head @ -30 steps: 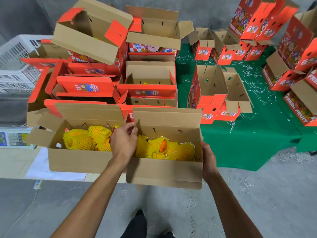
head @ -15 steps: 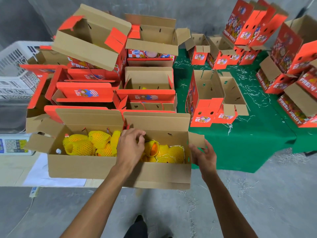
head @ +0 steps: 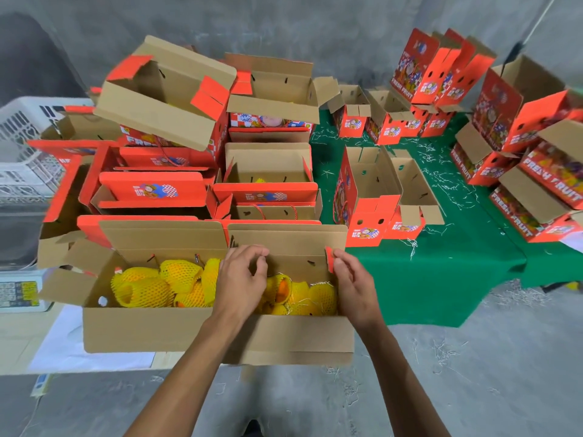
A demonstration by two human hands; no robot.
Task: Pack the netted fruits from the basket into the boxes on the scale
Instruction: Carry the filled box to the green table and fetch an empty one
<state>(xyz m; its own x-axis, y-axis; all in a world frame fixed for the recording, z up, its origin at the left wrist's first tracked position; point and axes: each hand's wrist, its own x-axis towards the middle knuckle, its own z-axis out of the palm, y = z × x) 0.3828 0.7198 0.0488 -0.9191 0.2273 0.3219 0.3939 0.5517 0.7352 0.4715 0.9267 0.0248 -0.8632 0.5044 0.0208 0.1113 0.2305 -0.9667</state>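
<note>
Two open cardboard boxes stand side by side in front of me. The left box [head: 142, 329] holds several fruits in yellow netting [head: 142, 288]. More netted fruits [head: 315, 298] lie in the right box [head: 299, 335]. My left hand [head: 243, 279] hovers over the right box's left end with loosely curled fingers and nothing in them. The fingertips of my right hand [head: 356, 285] touch the red-edged side flap [head: 329, 260] at that box's right end, which stands turned inward. The scale display [head: 19, 294] shows at far left.
Stacks of open red and brown boxes [head: 164, 184] fill the space behind the two front boxes. A white plastic basket [head: 28, 146] stands at far left. To the right, a green cloth [head: 426, 279] carries more red "FRESH FRUIT" boxes [head: 372, 197]. Grey floor lies below.
The right box has shifted left against the left box. My right hand left the box's outer right wall and came to the side flap, now turned inward. My left hand moved over the box's left end.
</note>
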